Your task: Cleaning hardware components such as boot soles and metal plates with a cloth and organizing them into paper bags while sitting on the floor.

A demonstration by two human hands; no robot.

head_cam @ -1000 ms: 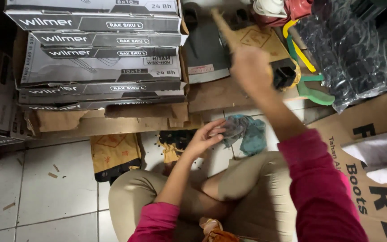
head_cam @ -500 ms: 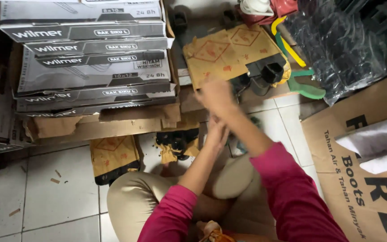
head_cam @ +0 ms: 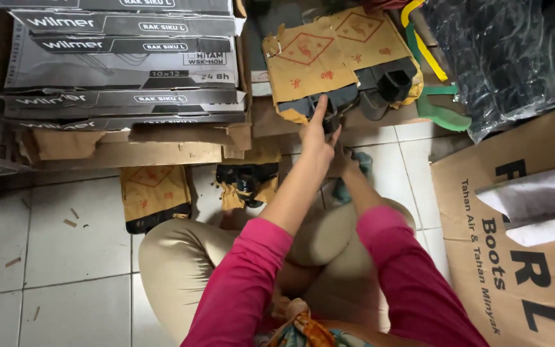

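A torn brown paper parcel held black plastic pieces; the left hand touched it with loose, ungrasping fingers. Just below the parcel, the right hand pressed a teal rag, grip unclear, grey boxes stacked beside

White tile floor: paper-wrapped bundles, cardboard sheet.

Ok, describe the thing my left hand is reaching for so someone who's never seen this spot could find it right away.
Start at the stack of grey flat boxes on the left, then look right to the brown paper bundle lying on the floor. The left hand touches the dark plastic piece poking from its near edge. Unlike the square black tube end further right, it is long, flat and grey.
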